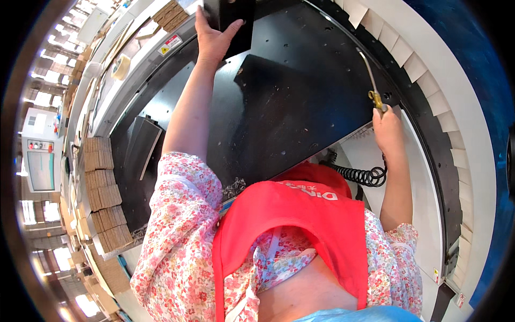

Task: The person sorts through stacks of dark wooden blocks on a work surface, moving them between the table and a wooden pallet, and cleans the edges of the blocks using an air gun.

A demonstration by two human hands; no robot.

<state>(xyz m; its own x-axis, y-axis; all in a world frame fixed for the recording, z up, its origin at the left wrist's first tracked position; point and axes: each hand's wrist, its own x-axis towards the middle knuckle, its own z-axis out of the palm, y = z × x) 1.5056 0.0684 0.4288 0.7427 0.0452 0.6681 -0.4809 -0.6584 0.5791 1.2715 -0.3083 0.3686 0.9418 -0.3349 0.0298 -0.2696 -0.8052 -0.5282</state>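
Observation:
My left hand [212, 44] reaches far forward at the top of the view. Its thumb lies on the face of a black box-shaped block [238, 24] and its fingers run along the block's left side, gripping it. The block's upper end is cut off by the view's edge. On the right, my right hand [388, 130] is closed around an air blow gun [376, 99] with a brass-coloured body and a long thin curved nozzle pointing away from me. A black coiled hose [365, 176] hangs below that hand. Under both arms spreads a black tabletop [300, 118] with small holes and scattered chips.
A black angled plate [144, 140] lies at the table's left. Stacked brown cardboard pieces [102, 188] line the left edge. A tape roll [121, 67] sits on the pale machine ledge beyond. Overlapping pale flaps [416, 70] curve along the right side.

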